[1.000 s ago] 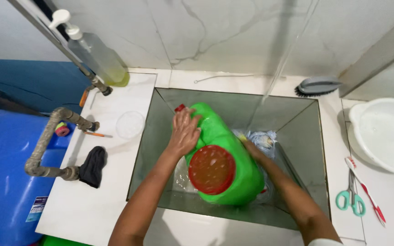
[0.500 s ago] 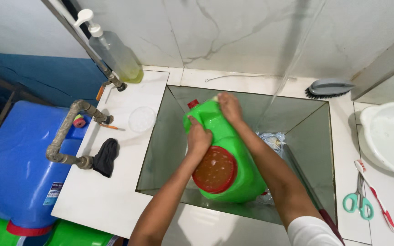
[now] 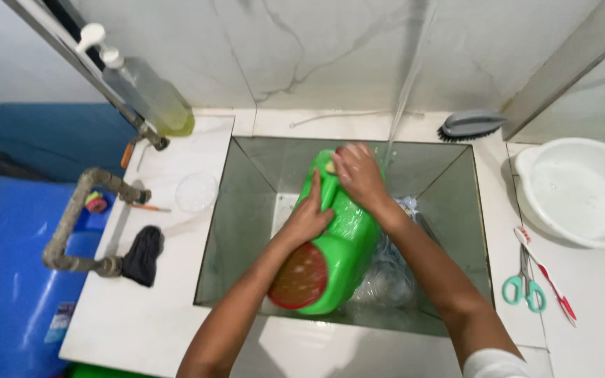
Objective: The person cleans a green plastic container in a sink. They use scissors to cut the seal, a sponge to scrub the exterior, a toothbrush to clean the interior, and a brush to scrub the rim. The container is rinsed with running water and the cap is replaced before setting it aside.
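- Green plastic jug (image 3: 344, 245), tipped on its side, lies in the steel sink (image 3: 246, 210) beneath a thin water stream (image 3: 404, 98).
- Left hand (image 3: 309, 220) fingers clasp its flank; right hand (image 3: 360, 175) fingers grip the neck end.
- Judged: rinsing step; next, turning it calls for firm wet-grip.

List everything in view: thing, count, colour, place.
jug: one, green with a red end, lying in the sink
sink: one, grey, set in the white counter
water stream: one, clear, falling into the sink
soap bottle: one, clear with yellow liquid, back left
brush: one, grey, behind the sink
basin: one, white, right
scissors: one, teal handles, right counter
cloth: one, black, left counter
barrel: one, blue, far left
left hand: on the jug's side
right hand: on the jug's top
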Demonstrator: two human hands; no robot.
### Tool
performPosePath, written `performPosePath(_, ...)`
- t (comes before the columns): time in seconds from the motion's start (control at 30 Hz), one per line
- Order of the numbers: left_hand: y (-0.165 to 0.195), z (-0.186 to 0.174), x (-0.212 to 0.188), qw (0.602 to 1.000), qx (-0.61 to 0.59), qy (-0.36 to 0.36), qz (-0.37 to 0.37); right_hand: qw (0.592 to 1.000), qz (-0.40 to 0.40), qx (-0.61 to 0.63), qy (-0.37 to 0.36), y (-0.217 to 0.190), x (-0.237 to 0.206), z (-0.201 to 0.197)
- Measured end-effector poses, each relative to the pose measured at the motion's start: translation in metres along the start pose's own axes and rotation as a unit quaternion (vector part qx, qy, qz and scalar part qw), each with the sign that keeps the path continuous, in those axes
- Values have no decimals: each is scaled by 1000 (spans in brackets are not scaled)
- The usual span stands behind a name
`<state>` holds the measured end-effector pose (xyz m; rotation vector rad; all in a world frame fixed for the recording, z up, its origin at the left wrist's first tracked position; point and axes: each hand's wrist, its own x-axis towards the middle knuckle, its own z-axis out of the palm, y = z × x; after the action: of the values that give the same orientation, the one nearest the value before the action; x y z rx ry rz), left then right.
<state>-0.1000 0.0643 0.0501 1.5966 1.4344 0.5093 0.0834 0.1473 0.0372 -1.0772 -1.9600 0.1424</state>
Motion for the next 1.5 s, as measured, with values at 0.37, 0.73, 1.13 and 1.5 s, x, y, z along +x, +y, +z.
performPosePath(0.37, -53, -30, -22, 987, 141, 70, 44, 857, 272, 394, -193, 90, -21, 72)
performPosePath(0.73, -117, -70, 30, 958, 91, 269, -48, 970, 164, 179, 5, -48, -105, 126)
performPosePath(1.13, -117, -57, 52, 950, 142, 277, -27, 815, 556, 144, -75, 18, -198, 105)
performPosePath(1.5, -46, 0, 73, 955, 194, 217, 58, 940, -7, 114, -320, -16, -22, 58)
